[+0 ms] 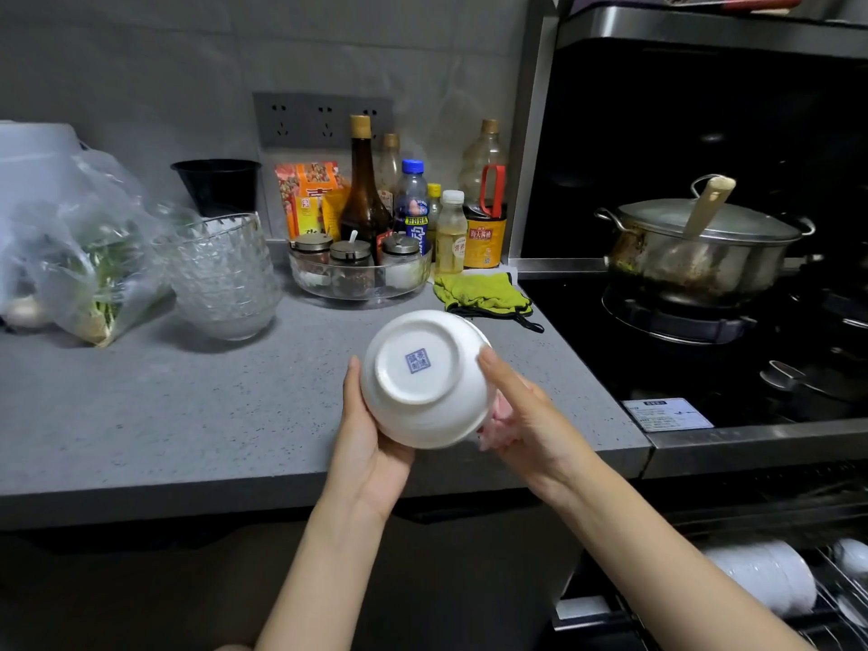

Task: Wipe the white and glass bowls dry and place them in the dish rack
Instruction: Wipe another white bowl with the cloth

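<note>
While it is base-up, the white bowl (422,418) shows a blue stamp (417,360)

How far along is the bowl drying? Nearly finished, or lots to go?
Some white bowls already lie in the dish rack at lower right. In hand: the left hand holds a white bowl upside down while the right hand holds a pink cloth against it. Left: racking this bowl, then the stack of glass bowls waiting on the counter.
</note>
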{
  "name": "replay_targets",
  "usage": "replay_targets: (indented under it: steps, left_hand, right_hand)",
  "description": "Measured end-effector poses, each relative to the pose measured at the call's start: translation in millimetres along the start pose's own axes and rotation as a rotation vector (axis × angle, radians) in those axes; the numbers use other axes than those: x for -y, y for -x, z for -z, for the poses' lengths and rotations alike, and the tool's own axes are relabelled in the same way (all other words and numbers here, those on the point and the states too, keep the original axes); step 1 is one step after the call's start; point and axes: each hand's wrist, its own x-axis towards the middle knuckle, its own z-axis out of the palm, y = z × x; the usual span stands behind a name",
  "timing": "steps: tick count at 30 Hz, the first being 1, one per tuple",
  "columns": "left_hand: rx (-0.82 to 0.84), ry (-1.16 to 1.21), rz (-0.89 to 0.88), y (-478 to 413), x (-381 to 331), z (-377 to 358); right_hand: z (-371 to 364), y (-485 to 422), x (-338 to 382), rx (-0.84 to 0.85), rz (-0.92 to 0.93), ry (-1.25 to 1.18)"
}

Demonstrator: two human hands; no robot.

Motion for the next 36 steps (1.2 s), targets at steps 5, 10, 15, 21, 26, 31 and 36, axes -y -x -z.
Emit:
replay_targets:
  steps: [5, 10, 15, 21, 26, 31, 36]
  left_hand:
    - [-0.016, -0.138, -0.107, 3, -9, -7]
    - [-0.039, -0.152, -0.164, 6, -12, -11]
    - [-0.058, -0.201, -0.218, 9, -15, -11]
    - [-0.075, -0.265, -0.183, 7, 0, -17]
    - [-0.159, -0.241, -0.310, 14, -4, -23]
    - [-0.166, -0.235, -0.331, 19, -8, -24]
    - [-0.074, -0.306, -0.285, 23, -3, -27]
  right_hand:
    - [11, -4, -9, -0.022, -0.012, -0.034]
    - [12, -5, -9, -0.116, -0.022, -0.061]
    - [9, -1, -4, -0.298, 0.347, 0.085]
    - [-6, -4, -10, 0.011, 1.232, 1.243]
    - [-6, -3, -10, -0.049, 1.237, 1.311]
    - [-9, 11, -17, -0.040, 1.257, 1.324]
    - [-8, 8, -5, -0.049, 1.227, 1.395]
